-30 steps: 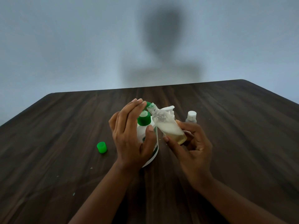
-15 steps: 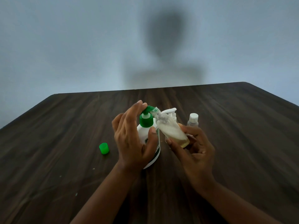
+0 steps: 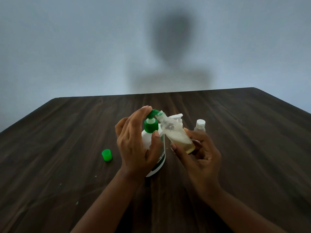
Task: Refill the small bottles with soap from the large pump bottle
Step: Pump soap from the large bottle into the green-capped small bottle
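Reaching in from the lower edge of the frame, both forearms are meeting at the middle of the dark wooden table. The left hand is wrapping around the large pump bottle, its thumb lying across the white shoulder while its fingers are arching up and resting on top of the green pump head. The right hand is gripping a small clear bottle between thumb and fingers, tilting it so its open mouth is leaning up and left against the green spout. This small bottle is showing a pale, cloudy liquid in its lower half, yellowish at the bottom, with smeared residue clinging inside its upper part. The large pump bottle is standing upright at the centre of the frame, white-bodied with a green collar and a partly hidden label. Behind the small bottle, a white pump top is peeking out. Just right of the right hand, another small bottle with a white cap is standing upright. A loose green cap is lying on the table left of the left hand, apart from it.
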